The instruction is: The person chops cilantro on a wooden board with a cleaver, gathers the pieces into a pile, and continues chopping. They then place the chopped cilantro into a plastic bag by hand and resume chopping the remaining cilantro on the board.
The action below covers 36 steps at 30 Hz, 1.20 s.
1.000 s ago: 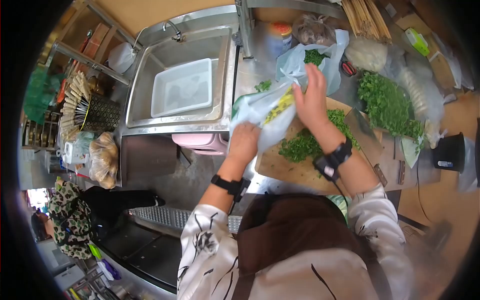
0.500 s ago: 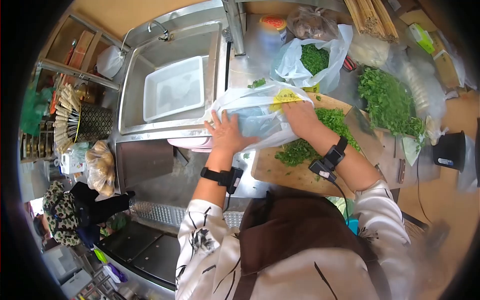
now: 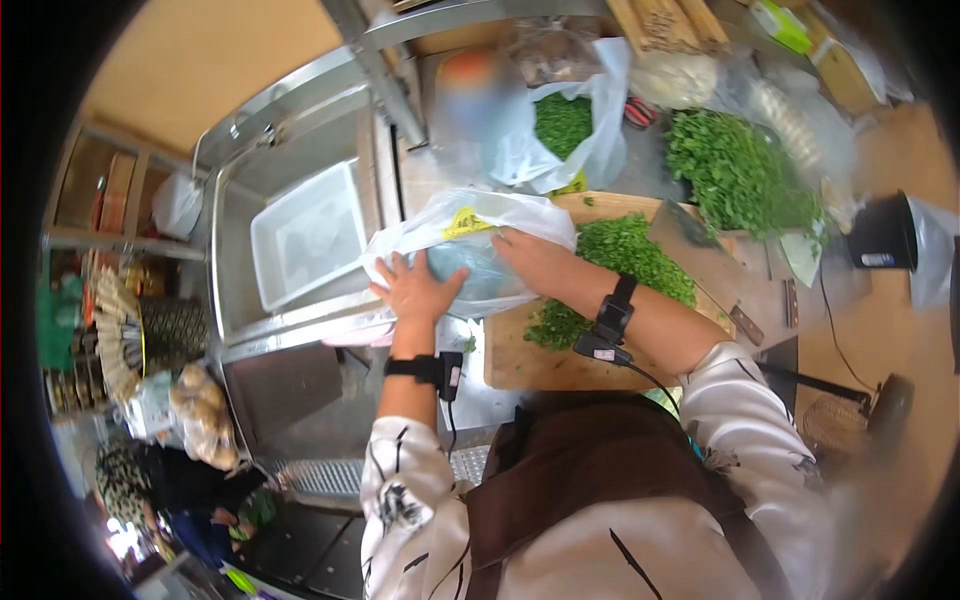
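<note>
A translucent white plastic bag (image 3: 510, 210) with a yellow label lies between the sink and the cutting board, with something bluish showing through it. My left hand (image 3: 420, 290) rests on its left part, fingers spread. On the bag's right side lies my right hand (image 3: 535, 262); its fingertips press on the plastic near the label and are partly hard to make out. Just right of the bag, chopped green herbs (image 3: 640, 255) cover part of the wooden cutting board (image 3: 510, 360). A cleaver (image 3: 690, 235) lies across the board's right side.
A white tub (image 3: 310, 235) sits in the metal sink (image 3: 232, 255) at left. Behind the board are an open bag of chopped greens (image 3: 563, 125) and leafy herbs (image 3: 725, 160). A black bucket (image 3: 882, 235) is at right. Another person (image 3: 190, 480) appears at lower left.
The view has shifted and turned. The bag lies lower and more bunched, its label nearer the middle. My right hand has moved left, closer to my left hand.
</note>
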Tool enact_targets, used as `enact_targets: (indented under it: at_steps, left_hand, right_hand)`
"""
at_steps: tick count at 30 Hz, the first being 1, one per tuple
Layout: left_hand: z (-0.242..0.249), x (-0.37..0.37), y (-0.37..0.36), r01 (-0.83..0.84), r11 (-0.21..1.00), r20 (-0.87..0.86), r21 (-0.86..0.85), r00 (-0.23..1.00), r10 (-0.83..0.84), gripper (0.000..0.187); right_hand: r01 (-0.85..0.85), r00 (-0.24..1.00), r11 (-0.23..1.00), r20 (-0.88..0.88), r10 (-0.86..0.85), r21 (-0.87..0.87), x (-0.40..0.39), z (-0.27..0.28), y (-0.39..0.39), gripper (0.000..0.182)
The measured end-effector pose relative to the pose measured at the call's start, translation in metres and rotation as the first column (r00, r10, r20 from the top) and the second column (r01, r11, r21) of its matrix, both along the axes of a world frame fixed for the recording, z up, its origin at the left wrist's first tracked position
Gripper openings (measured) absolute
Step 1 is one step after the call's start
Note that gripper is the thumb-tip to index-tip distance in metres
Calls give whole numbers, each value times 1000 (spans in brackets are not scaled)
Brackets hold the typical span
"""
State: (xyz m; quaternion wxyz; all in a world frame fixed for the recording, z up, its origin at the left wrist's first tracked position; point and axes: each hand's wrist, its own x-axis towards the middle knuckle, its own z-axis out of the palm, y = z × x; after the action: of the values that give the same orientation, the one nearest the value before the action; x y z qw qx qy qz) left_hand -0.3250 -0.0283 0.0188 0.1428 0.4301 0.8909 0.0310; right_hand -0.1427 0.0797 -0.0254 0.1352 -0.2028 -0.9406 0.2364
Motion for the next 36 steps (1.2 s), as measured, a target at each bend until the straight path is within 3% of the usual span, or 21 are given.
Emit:
enact_targets:
  at_steps: [2,3,5,6,9,10,12,15,18,21,23,25,26,28,29,32,35,36]
  left_hand:
    - [1,2,-2,41,996,32,81,999,-43,68]
    - [3,7,-5,93,981,-39,169,995,-88,65]
    - [13,16,-10,214,919,-204,331,967,-152,60]
    - [19,23,-11,320,847,-350,425,921,-173,45]
    - [10,41,-11,460,834,-309,304,876,-371,39]
    - [-2,40,-11,454,870,-212,192,885,-415,35]
    - [-11,39,-13,415,868,-176,271,908,-380,33]
    - [-5,39,-13,408,809,-195,423,913,-358,27]
    - [17,40,-15,362,793,-156,489,931,-329,23]
    - [30,44,-23,346,753,-155,560,936,-316,21]
    - [29,45,-35,298,731,-79,614,945,-318,18]
    - [23,43,-50,281,704,-52,652,943,-329,18]
    - [23,44,-57,277,681,-49,678,941,-335,18]
    - [24,45,-69,279,651,-54,706,938,-342,20]
    - [24,47,-74,279,634,-56,722,936,-348,21]
    - [21,63,-85,177,579,61,796,928,-367,22]
    - [12,97,-87,147,593,148,792,895,-420,18]
    - [4,109,-88,143,606,203,783,862,-465,21]
  right_hand:
    - [44,999,966,-42,-35,255,3,1,10,38]
    - [59,997,925,-65,-37,376,4,2,14,39]
    - [15,1000,949,12,-20,314,5,16,20,43]
    - [-6,999,960,50,-8,281,5,21,22,45]
    - [-188,951,963,280,129,193,0,26,22,39]
    - [-101,967,985,245,64,141,0,16,23,37]
    - [73,981,997,180,-77,29,-6,3,23,31]
    - [-81,969,962,-205,137,261,1,20,10,26]
    - [-272,962,938,-52,268,-216,20,49,-22,25]
    - [-271,935,927,-300,189,-260,73,90,-43,27]
    - [5,942,971,-325,-85,-240,118,94,-47,31]
    - [330,858,901,-308,-411,-283,172,91,-44,31]
    - [532,777,815,-249,-578,-230,202,82,-42,34]
    - [733,680,673,-130,-722,100,269,65,-36,44]
    - [779,613,585,-77,-786,223,301,46,-35,49]
    - [826,457,488,171,-873,283,361,23,-51,61]
    - [826,505,554,300,-809,104,381,10,-58,67]
    - [754,588,623,208,-781,208,390,-7,-56,69]
